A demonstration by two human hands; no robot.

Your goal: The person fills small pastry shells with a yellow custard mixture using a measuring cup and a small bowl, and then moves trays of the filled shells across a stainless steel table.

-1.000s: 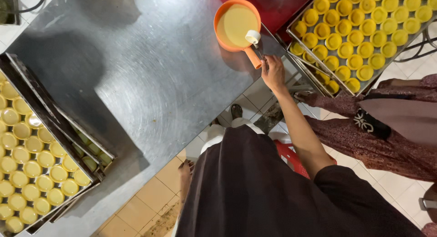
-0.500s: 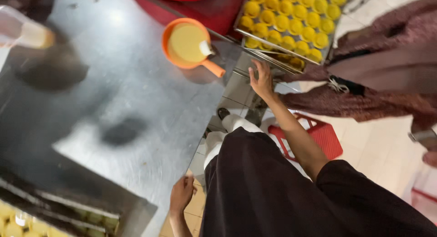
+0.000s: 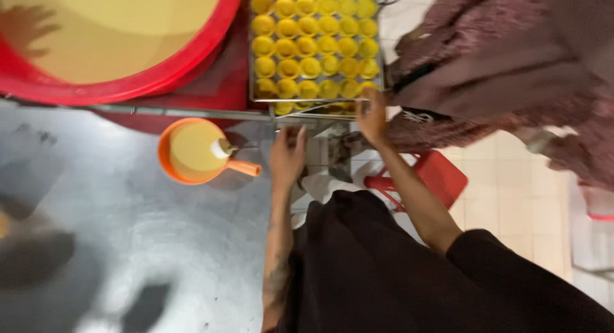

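A person in a dark top reaches with both hands for a metal tray (image 3: 378, 64) packed with rows of small yellow tart shells (image 3: 311, 46), which sits at the far edge of a steel surface (image 3: 128, 243), just beside a large red tub (image 3: 160, 77) of pale batter. The right hand (image 3: 372, 115) rests on the tray's near rim, fingers curled at the edge, though the blur hides whether the grip has closed. The left hand (image 3: 288, 157) hangs open near the rim, holding nothing, beside an orange scoop (image 3: 195, 150) of batter. The tray looks stiff but likely heavy, its shells fragile, best held level by both rims. Another person in patterned cloth (image 3: 499, 64) stands alongside.
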